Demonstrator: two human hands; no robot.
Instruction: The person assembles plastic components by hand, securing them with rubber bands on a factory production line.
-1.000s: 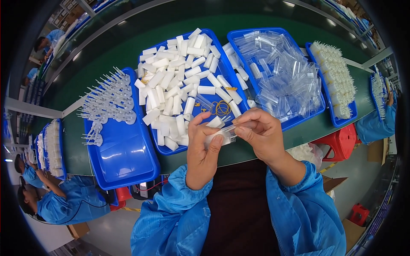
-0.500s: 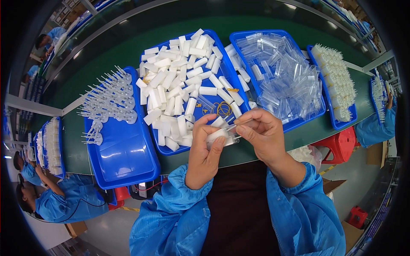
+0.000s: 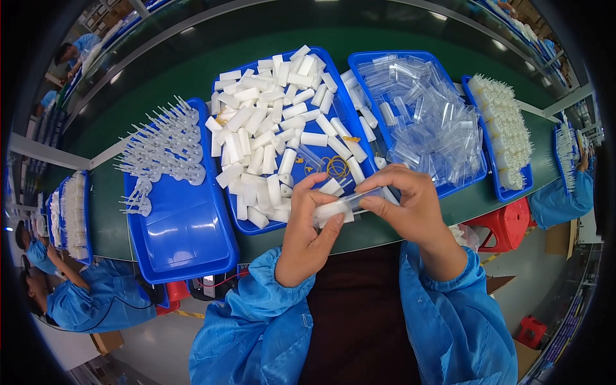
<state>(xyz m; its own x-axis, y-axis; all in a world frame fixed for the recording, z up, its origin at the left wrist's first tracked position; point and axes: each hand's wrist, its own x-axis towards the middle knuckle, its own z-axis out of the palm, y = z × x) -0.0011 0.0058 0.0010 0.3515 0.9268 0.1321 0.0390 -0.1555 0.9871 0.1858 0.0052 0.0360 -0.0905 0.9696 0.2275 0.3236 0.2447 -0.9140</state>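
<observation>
Above the near edge of the bench, my left hand is closed round a white cylinder, gripping it between thumb and fingers. My right hand pinches a clear plastic sleeve by its sides. The two pieces meet between my hands, and the sleeve's left end overlaps the cylinder; how far it goes over is hard to see. Just beyond my hands lies a blue tray heaped with white cylinders. To its right, another blue tray holds a pile of clear sleeves.
At the left, a blue tray carries white stemmed parts in its far half. A tray of upright white pieces stands far right. Yellow rubber bands lie among the cylinders. A red stool is below the bench; co-workers sit nearby.
My right hand has shifted slightly right and turned, and the clear sleeve now lies more in line with the cylinder. My left hand keeps its grip on the cylinder.
</observation>
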